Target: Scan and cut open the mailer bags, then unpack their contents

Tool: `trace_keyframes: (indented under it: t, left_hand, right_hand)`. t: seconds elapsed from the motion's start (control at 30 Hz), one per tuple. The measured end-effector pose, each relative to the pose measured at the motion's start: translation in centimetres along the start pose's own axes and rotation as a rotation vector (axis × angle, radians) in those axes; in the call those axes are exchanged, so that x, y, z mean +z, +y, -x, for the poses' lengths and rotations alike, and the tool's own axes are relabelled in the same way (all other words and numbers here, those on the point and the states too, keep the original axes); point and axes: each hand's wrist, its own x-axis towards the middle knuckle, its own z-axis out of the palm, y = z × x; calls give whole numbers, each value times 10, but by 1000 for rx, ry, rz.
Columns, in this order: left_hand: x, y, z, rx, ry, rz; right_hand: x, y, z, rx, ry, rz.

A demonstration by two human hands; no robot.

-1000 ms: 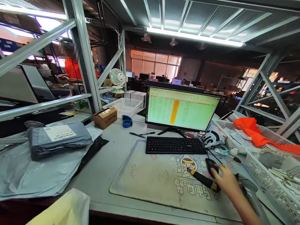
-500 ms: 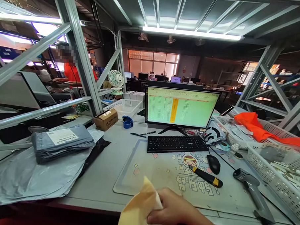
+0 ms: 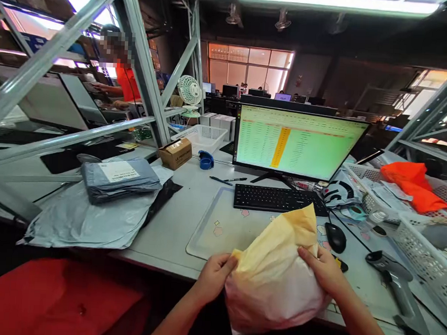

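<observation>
Here, the pale yellow bag [image 3: 273, 288] is held over the front edge of the desk [image 3: 173, 210], left hand [image 3: 213, 278] pinching its left corner, right hand [image 3: 324, 270] its right side. Even, light tension would limit creasing; a raised right wrist would clear the cutter [image 3: 342, 264] near the mouse [image 3: 335, 237].

On the bag [image 3: 273, 288]: yellow upper part, grading to white with a pinkish tint below. On the monitor [image 3: 306, 141]: pale green sheet, one solid orange column, thin pinkish row near the top. On the mat [image 3: 206, 233]: whitish ground, printed pink flowers, small yellow diamond. In black: keyboard [image 3: 274, 197] and mouse [image 3: 335, 237]. In brown with dark lettering: carton [image 3: 176, 154]. In vivid orange: cloth [image 3: 411, 183].
</observation>
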Motion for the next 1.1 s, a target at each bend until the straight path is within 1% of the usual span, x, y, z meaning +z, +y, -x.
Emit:
trace_keyframes:
  t: [0.07, 0.13, 0.2, 0.23, 0.3, 0.37, 0.43, 0.47, 0.53, 0.57, 0.6, 0.67, 0.73, 0.8, 0.9, 0.97, 1.03, 1.1]
  left_hand:
    - [2, -1, -13, -7, 145, 89]
    - [5, -4, -21, -28, 246, 186]
    - [7, -10, -25, -33, 264, 184]
    - [8, -12, -26, -36, 272, 143]
    - [4, -13, -25, -40, 294, 65]
    - [-10, -10, -22, -71, 333, 15]
    - [-34, -6, -19, -134, 393, -62]
    - [-48, -5, -19, -167, 435, -141]
    - [-76, -5, -20, -200, 526, -277]
    - [-87, -6, -22, -207, 551, -323]
    - [-95, -8, -23, -208, 571, -357]
    - [-104, -15, -24, -205, 585, -424]
    - [-105, -23, -24, -193, 582, -510]
    - [-103, -31, -25, -168, 553, -594]
    - [-99, -38, -27, -104, 493, -630]
    - [-97, -37, -29, -61, 488, -620]
    - [-95, -35, -29, -38, 500, -624]
    - [-93, -34, -29, -37, 507, -635]
  right_hand:
    - [-8, 14, -6, 10, 26, 63]
    - [-13, 29, -13, 24, 37, 159]
    - [-15, 44, -22, 45, 12, 269]
    - [-17, 50, -26, 61, 25, 331]
    - [-22, 57, -35, 73, 101, 449]
    - [-31, 57, -46, 8, 201, 555]
    - [-42, 49, -61, -105, 245, 633]
    - [-46, 44, -71, -145, 248, 670]
    - [-51, 33, -96, -159, 268, 743]
    - [-51, 28, -110, -149, 278, 769]
    - [-50, 24, -124, -136, 284, 794]
    - [-45, 21, -148, -110, 294, 843]
    - [-39, 23, -164, -90, 295, 887]
    - [-34, 26, -173, -71, 298, 929]
    - [-25, 27, -182, -45, 328, 972]
    - [-17, 20, -188, -51, 342, 973]
    - [-7, 10, -191, -82, 328, 955]
    - [-1, -2, -187, -121, 303, 929]
